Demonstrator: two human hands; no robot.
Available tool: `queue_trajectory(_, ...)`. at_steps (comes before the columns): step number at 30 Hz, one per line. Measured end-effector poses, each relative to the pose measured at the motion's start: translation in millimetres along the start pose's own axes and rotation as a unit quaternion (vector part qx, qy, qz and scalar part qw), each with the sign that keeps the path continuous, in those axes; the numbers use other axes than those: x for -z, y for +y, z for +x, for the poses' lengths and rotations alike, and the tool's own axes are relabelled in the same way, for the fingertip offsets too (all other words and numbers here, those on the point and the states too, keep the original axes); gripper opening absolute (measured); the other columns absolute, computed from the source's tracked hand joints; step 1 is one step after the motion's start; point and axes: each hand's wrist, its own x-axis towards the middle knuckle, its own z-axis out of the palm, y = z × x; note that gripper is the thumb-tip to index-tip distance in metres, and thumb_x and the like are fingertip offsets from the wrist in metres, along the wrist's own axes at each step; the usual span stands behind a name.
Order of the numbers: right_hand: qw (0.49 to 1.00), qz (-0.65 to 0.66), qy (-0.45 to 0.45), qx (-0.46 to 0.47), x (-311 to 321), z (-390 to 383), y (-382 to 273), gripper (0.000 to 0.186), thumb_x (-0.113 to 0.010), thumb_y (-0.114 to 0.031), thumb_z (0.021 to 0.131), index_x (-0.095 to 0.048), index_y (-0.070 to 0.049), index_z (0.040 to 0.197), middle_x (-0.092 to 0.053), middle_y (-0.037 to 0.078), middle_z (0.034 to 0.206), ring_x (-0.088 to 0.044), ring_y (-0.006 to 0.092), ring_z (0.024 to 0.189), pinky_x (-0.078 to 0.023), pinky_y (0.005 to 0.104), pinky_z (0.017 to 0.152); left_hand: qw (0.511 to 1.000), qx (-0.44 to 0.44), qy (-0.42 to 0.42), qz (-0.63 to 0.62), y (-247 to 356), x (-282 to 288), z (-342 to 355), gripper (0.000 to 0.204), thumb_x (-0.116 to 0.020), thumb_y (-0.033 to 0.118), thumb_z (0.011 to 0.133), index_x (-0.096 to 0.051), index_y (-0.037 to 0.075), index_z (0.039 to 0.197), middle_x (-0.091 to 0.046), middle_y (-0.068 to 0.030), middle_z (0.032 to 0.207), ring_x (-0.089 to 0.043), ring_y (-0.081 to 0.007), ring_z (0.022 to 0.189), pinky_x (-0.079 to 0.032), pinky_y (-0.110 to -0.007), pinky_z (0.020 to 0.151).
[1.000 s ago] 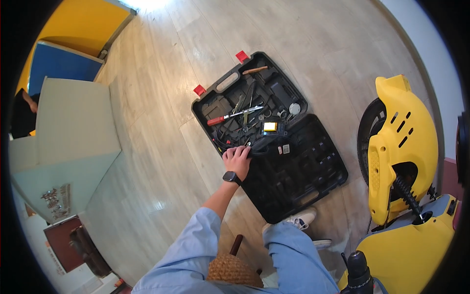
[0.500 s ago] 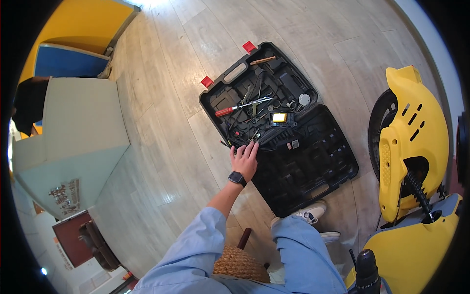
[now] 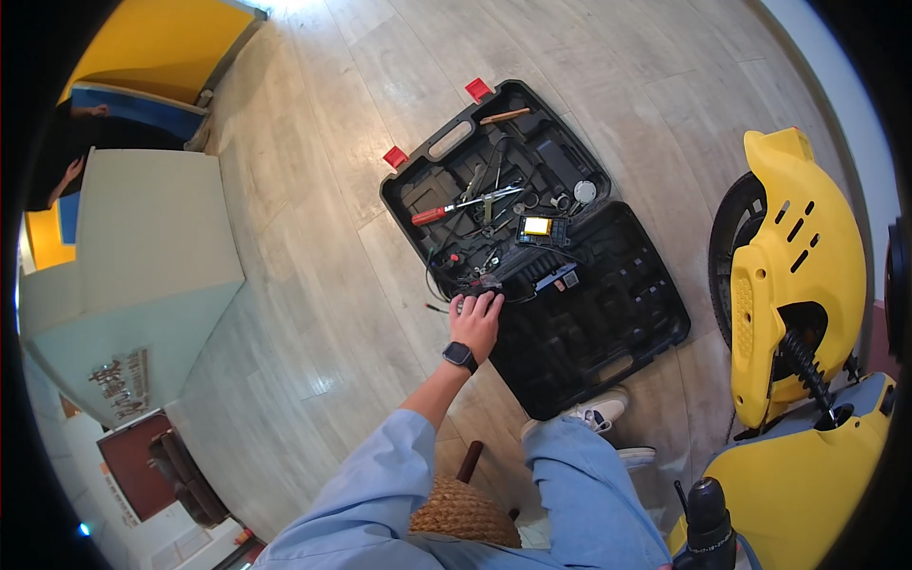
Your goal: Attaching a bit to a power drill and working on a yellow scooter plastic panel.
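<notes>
My left hand [image 3: 474, 325], with a dark watch on its wrist, reaches over the near left corner of an open black tool case [image 3: 617, 356]. Its fingers are bent down and closed on something dark at the case edge; what lies under them is hidden. A small clear-looking item [image 3: 490, 281] shows just beyond the fingertips. In the far half of the case lie a red-handled screwdriver [image 3: 432, 216], black cables, several small metal tools, a round white disc [image 3: 584, 192] and a small black box with a bright yellow-white face [image 3: 537, 226]. My right hand is out of view.
A yellow vehicle part with a wheel [image 3: 803, 247] stands at the right. The dark drill chuck [image 3: 706, 508] rises at the lower right. A woven stool [image 3: 463, 508] is under me. A pale counter [image 3: 142, 237] stands left, with a person in black [image 3: 95, 142] behind it.
My left hand has drawn back slightly toward me, and its fingers have curled from outstretched to bent. Cables near it have shifted. The person behind the counter shows more.
</notes>
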Motion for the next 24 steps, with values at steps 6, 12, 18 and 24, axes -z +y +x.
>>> queue_trajectory(6, 1.0, -0.002, -0.005, -0.002, 0, 0, 1, 0.061, -0.059, -0.013, 0.092, -0.036, -0.004, 0.148, -0.049, 0.005, 0.07, -0.045, 0.0136, 0.049, -0.043, 0.0285, 0.049, 0.999, -0.022, -0.038, -0.018, 16, 22, 5, 0.035, -0.07, 0.021, 0.076, -0.069, 0.017, 0.111, -0.065, 0.0029, 0.108, -0.056, -0.0198, 0.094, -0.039, -0.043, 0.085)
queue_trajectory(12, 1.0, 0.0, 0.003, -0.002, -1, 1, 0, 0.061, -0.059, -0.013, 0.092, -0.036, -0.004, 0.147, -0.049, 0.005, 0.071, -0.045, 0.0133, 0.049, -0.042, 0.0282, 0.049, 0.983, 0.034, 0.098, -0.149, 0, 30, 36, 0.01, -0.072, 0.021, 0.078, -0.075, 0.017, 0.087, -0.071, 0.0018, 0.084, -0.059, -0.0206, 0.079, -0.041, -0.037, 0.076)
queue_trajectory(18, 1.0, 0.001, -0.008, -0.007, -4, 4, 1, 0.059, -0.059, -0.014, 0.092, -0.038, -0.004, 0.146, -0.049, 0.005, 0.072, -0.045, 0.0136, 0.05, -0.042, 0.029, 0.051, 0.907, 0.376, -0.051, -0.184, -53, 1, 114, 0.019, -0.076, 0.032, 0.08, -0.079, 0.017, 0.091, -0.075, -0.0073, 0.091, -0.071, -0.0258, 0.088, -0.055, -0.037, 0.076)
queue_trajectory(24, 1.0, 0.0, 0.026, 0.0, -9, 7, 4, 0.058, -0.057, -0.015, 0.092, -0.036, -0.005, 0.146, -0.047, 0.005, 0.073, -0.043, 0.0131, 0.05, -0.041, 0.0289, 0.051, 0.931, 0.277, -0.236, -0.036, -51, -12, 126, 0.021, -0.076, 0.036, 0.079, -0.08, 0.02, 0.092, -0.075, -0.0084, 0.093, -0.071, -0.0285, 0.091, -0.053, -0.042, 0.08)
